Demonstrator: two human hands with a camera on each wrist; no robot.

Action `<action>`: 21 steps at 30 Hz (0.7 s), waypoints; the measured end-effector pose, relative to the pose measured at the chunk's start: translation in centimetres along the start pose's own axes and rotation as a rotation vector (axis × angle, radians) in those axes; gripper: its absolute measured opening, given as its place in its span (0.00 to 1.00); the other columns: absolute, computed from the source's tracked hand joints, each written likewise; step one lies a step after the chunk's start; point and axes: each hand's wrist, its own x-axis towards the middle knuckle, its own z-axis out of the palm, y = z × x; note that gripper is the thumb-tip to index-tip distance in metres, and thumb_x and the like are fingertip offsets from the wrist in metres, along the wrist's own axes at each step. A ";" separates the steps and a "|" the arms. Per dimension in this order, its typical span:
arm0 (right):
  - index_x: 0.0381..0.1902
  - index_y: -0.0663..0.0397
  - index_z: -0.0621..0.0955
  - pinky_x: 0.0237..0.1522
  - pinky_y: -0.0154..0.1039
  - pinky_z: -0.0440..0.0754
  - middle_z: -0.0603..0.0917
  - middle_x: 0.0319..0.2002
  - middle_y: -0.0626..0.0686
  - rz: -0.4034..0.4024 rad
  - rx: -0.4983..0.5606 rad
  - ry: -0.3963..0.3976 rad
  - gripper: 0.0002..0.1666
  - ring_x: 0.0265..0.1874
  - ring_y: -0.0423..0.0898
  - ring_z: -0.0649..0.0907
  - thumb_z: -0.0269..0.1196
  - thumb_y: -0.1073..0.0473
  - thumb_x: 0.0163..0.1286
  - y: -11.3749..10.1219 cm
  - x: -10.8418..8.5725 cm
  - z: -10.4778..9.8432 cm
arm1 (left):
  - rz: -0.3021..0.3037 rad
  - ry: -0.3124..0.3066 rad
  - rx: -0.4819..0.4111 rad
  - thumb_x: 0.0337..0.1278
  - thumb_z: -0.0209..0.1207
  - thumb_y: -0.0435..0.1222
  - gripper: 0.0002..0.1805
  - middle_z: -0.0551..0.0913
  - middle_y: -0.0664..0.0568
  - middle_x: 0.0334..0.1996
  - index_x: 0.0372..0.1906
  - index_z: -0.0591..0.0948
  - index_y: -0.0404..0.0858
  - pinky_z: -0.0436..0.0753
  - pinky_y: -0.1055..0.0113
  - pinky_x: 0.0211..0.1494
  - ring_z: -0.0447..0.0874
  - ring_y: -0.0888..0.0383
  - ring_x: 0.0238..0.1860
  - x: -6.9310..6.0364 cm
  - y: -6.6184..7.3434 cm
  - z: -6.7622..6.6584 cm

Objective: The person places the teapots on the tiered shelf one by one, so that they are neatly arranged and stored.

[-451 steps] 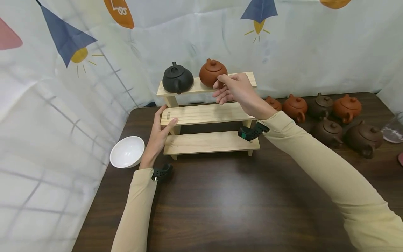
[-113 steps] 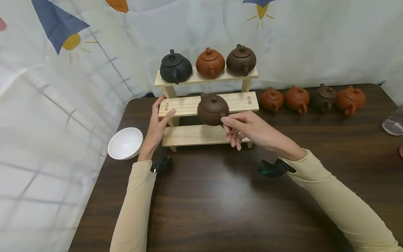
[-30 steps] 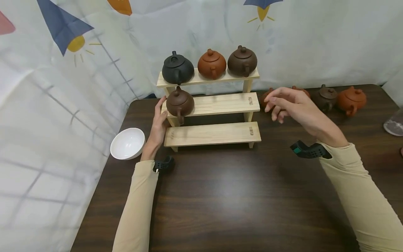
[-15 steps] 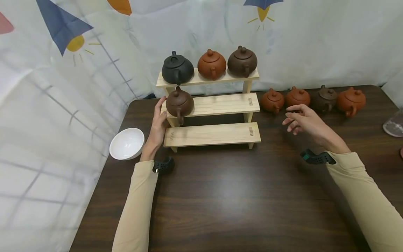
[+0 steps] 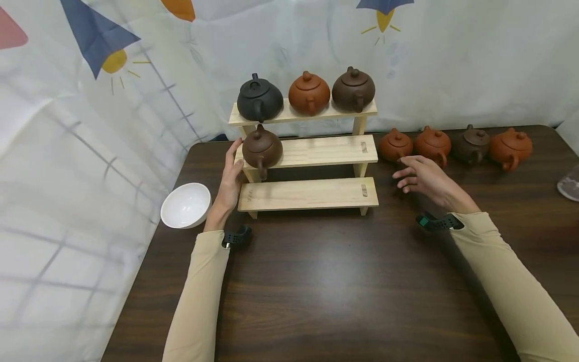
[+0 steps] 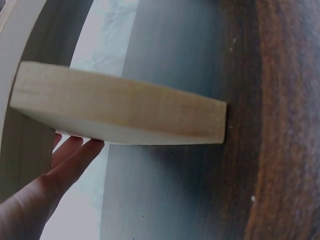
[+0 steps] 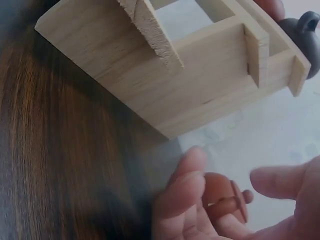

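Observation:
The left hand (image 5: 228, 186) holds the left end of the three-tier wooden display stand (image 5: 307, 193). In the left wrist view its fingers (image 6: 75, 157) lie against a support. A brown teapot (image 5: 262, 147) sits at the left of the middle tier, beside that hand. On the top tier stand a black teapot (image 5: 260, 102), an orange one (image 5: 309, 94) and a dark brown one (image 5: 354, 91). The right hand (image 5: 427, 182), holding nothing, hovers by the handle of a small orange teapot (image 5: 395, 144) on the table; in the right wrist view thumb and fingers are apart.
Further right on the dark table (image 5: 316, 291) stand an orange teapot (image 5: 432, 142), a dark brown teapot (image 5: 470, 145) and another orange teapot (image 5: 511, 147). A white bowl (image 5: 186, 206) is at the left, a clear glass (image 5: 570, 185) at the right edge. A printed curtain hangs behind.
Two dark brown teapots have gone from the table to the top and middle tiers. In the last second the right hand has drawn back, then moved left to the small orange teapot.

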 end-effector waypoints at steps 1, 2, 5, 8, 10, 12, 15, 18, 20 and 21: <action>0.78 0.64 0.53 0.39 0.35 0.81 0.82 0.40 0.44 0.000 0.022 -0.002 0.36 0.33 0.38 0.82 0.40 0.43 0.87 0.1 0.2 0.0 | -0.001 0.000 -0.001 0.73 0.39 0.40 0.38 0.48 0.45 0.83 0.84 0.49 0.39 0.54 0.44 0.76 0.49 0.49 0.80 0.0 0.0 0.0; 0.76 0.63 0.56 0.38 0.35 0.81 0.82 0.40 0.44 0.001 0.043 -0.002 0.34 0.33 0.39 0.82 0.40 0.43 0.87 0.1 0.4 0.0 | -0.004 0.002 -0.004 0.73 0.39 0.41 0.38 0.49 0.45 0.82 0.84 0.49 0.39 0.55 0.43 0.76 0.50 0.49 0.79 0.0 0.0 0.0; 0.67 0.56 0.65 0.38 0.35 0.81 0.82 0.40 0.45 0.003 0.104 -0.002 0.27 0.32 0.39 0.82 0.41 0.42 0.87 0.3 0.9 0.3 | -0.007 0.006 -0.009 0.73 0.39 0.41 0.38 0.50 0.45 0.82 0.84 0.49 0.40 0.56 0.40 0.75 0.53 0.48 0.78 0.1 0.0 0.0; 0.61 0.53 0.67 0.37 0.34 0.81 0.81 0.39 0.46 0.009 0.160 0.009 0.23 0.32 0.40 0.82 0.41 0.42 0.87 0.4 1.3 0.6 | -0.013 0.000 0.005 0.73 0.39 0.42 0.38 0.48 0.47 0.83 0.85 0.49 0.40 0.55 0.39 0.75 0.51 0.49 0.79 0.0 0.0 -0.1; 0.60 0.54 0.68 0.36 0.34 0.81 0.80 0.39 0.47 0.015 0.197 0.020 0.22 0.31 0.40 0.81 0.41 0.43 0.86 0.5 1.5 0.8 | -0.020 -0.003 0.006 0.74 0.39 0.42 0.38 0.48 0.47 0.83 0.85 0.49 0.41 0.55 0.38 0.75 0.51 0.48 0.78 0.0 0.0 -0.1; 0.59 0.54 0.68 0.36 0.34 0.81 0.80 0.38 0.47 0.019 0.233 0.031 0.23 0.31 0.40 0.81 0.41 0.43 0.87 0.5 1.6 1.0 | -0.022 -0.005 0.009 0.74 0.38 0.42 0.37 0.48 0.47 0.83 0.85 0.49 0.41 0.55 0.37 0.74 0.52 0.47 0.78 -0.1 0.0 -0.1; 0.57 0.55 0.69 0.36 0.34 0.81 0.80 0.37 0.47 0.026 0.325 0.049 0.22 0.30 0.41 0.80 0.41 0.44 0.87 0.5 1.8 1.1 | -0.022 -0.002 0.001 0.74 0.38 0.42 0.37 0.49 0.46 0.83 0.85 0.49 0.41 0.56 0.36 0.74 0.54 0.46 0.78 -0.1 0.0 0.0; 0.54 0.55 0.71 0.37 0.35 0.81 0.80 0.34 0.48 0.029 0.424 0.074 0.21 0.29 0.42 0.80 0.42 0.45 0.87 0.5 1.9 1.1 | -0.022 -0.003 -0.002 0.74 0.38 0.42 0.37 0.49 0.47 0.83 0.85 0.49 0.41 0.56 0.36 0.74 0.54 0.45 0.77 -0.1 0.1 0.0; 0.49 0.55 0.74 0.37 0.35 0.81 0.80 0.33 0.48 0.028 0.477 0.094 0.20 0.28 0.42 0.79 0.43 0.46 0.87 0.5 1.8 1.1 | -0.020 -0.003 -0.001 0.74 0.38 0.42 0.37 0.48 0.47 0.83 0.85 0.49 0.41 0.56 0.36 0.74 0.53 0.45 0.78 -0.1 0.1 0.0; 0.47 0.55 0.75 0.37 0.35 0.81 0.80 0.32 0.48 0.025 0.493 0.102 0.20 0.28 0.42 0.79 0.44 0.47 0.87 0.5 1.7 1.1 | -0.020 -0.004 0.003 0.74 0.38 0.43 0.37 0.48 0.47 0.83 0.85 0.49 0.41 0.56 0.35 0.74 0.53 0.45 0.78 -0.1 0.1 0.0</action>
